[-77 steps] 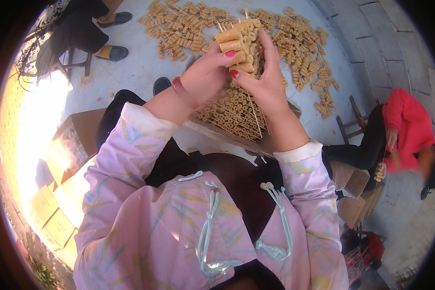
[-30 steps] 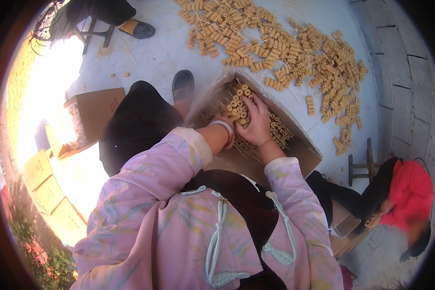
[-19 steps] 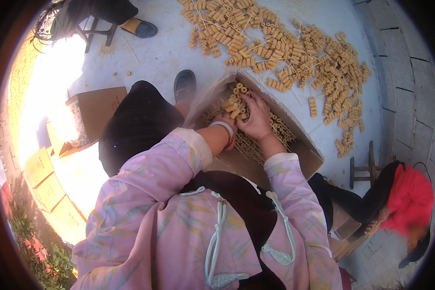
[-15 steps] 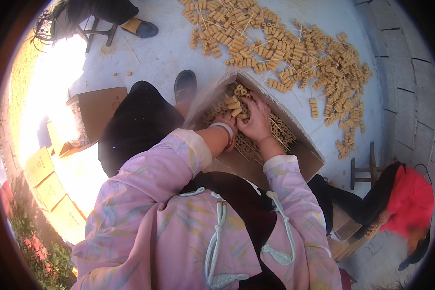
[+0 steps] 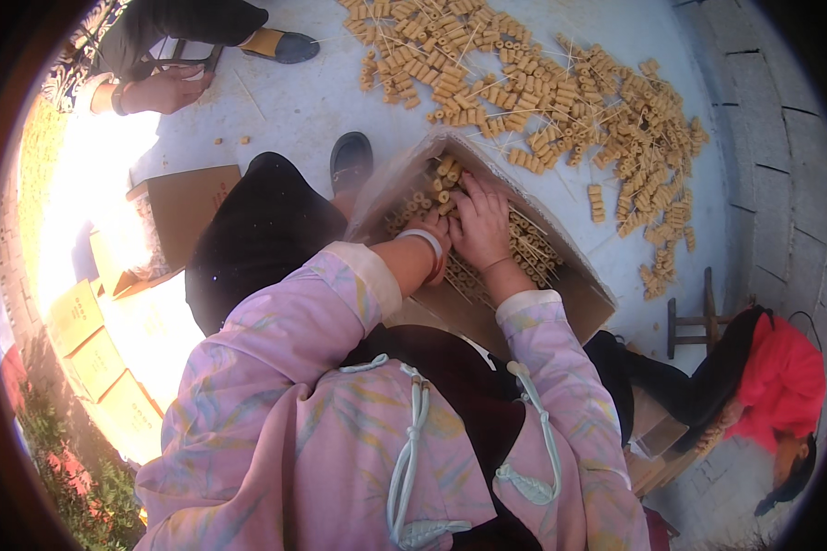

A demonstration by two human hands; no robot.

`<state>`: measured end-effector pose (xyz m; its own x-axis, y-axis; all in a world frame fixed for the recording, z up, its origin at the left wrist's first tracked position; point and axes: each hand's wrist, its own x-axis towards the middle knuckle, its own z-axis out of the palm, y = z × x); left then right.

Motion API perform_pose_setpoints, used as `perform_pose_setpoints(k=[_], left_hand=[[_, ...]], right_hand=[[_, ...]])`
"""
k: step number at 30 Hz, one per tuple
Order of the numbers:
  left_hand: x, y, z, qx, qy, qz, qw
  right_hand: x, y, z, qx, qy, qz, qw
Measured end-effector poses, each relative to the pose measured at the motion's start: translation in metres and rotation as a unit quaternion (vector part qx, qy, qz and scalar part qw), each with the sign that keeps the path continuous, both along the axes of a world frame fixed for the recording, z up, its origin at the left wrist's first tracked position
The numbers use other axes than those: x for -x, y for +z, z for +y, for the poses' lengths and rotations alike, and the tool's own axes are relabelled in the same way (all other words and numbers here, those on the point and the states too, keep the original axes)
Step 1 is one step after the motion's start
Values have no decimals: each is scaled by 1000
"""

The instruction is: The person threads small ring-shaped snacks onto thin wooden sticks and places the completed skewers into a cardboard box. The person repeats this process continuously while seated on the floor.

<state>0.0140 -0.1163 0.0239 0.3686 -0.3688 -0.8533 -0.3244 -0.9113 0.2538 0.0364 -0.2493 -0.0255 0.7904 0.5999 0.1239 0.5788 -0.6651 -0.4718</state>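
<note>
In front of my lap is a cardboard box [image 5: 574, 310] lined with clear plastic. Rows of ridged, tube-shaped tan snacks on thin sticks [image 5: 535, 253] fill much of it. Both my hands are down inside, side by side and touching. My left hand [image 5: 430, 230], with a pale band at the wrist, curls over some skewered snacks, its fingertips partly hidden. My right hand [image 5: 481, 225] presses its fingers around others near the box's far end. A few ring-shaped ends [image 5: 446, 176] show just beyond the fingers.
A large heap of the same skewered snacks [image 5: 524, 92] spreads over the pale ground cover beyond the box. An open carton [image 5: 188, 207] stands at left, with flat cartons [image 5: 124, 409] nearer. One person [image 5: 170, 92] sits at upper left, another in red [image 5: 781, 381] at right beside a wooden stool [image 5: 698, 321].
My right hand has shifted slightly left, closer to my left hand, and the snacks by the fingers have been rearranged. A hand of the person at upper left has come into view.
</note>
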Motion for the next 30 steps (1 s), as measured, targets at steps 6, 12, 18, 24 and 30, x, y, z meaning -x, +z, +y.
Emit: perform_pose_setpoints(k=[6, 12, 18, 24, 30], left_hand=[[1, -1, 1, 6, 7, -18, 1000], [0, -2, 6, 33, 31, -24, 999], [-12, 8, 18, 69, 120, 4, 990], [-36, 15, 38, 16, 82, -9, 997], [-37, 18, 28, -15, 40, -4, 999]], right_hand=[[1, 0, 4, 26, 8, -51, 998], [-3, -6, 8, 46, 10, -45, 998], [-9, -7, 7, 57, 48, -52, 996], [-9, -6, 8, 21, 31, -45, 998], [-9, -7, 6, -20, 19, -38, 999]])
